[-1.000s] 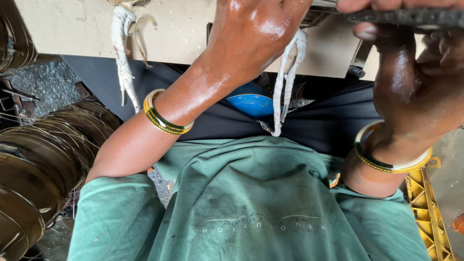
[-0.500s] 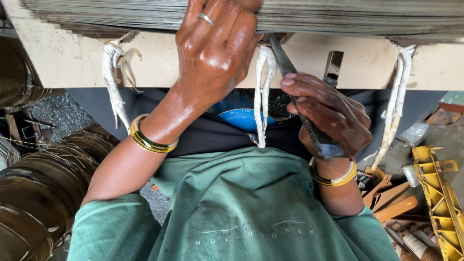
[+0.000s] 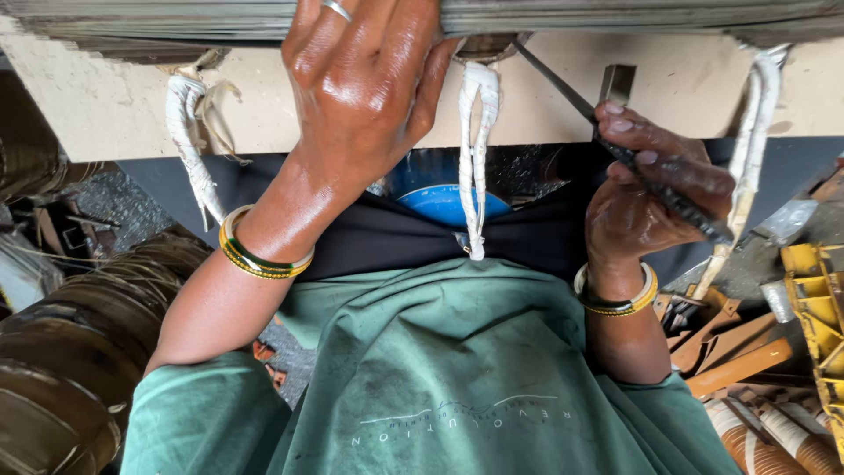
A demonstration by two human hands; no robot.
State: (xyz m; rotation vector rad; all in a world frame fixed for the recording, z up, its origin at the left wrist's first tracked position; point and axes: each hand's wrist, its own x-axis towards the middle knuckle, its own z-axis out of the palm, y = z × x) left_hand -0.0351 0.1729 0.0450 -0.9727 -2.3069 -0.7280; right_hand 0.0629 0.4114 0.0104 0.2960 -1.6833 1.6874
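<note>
Two hands busy — left hand point(image 3: 369, 79) flat, fingers together on grey layered stack point(image 3: 615, 13); right hand point(image 3: 655, 193) fist-gripping slim dark tool point(image 3: 651, 180).

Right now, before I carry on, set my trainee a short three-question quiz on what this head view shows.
1. True or false: the left hand rests on the grey bundle at the top.
2. What does the right hand hold? A) dark thin tool B) blue disc C) white cloth tie
3. Fill in: the white cloth tie hangs ___ the two hands.

Key: 1 true; 2 A; 3 between.
</note>
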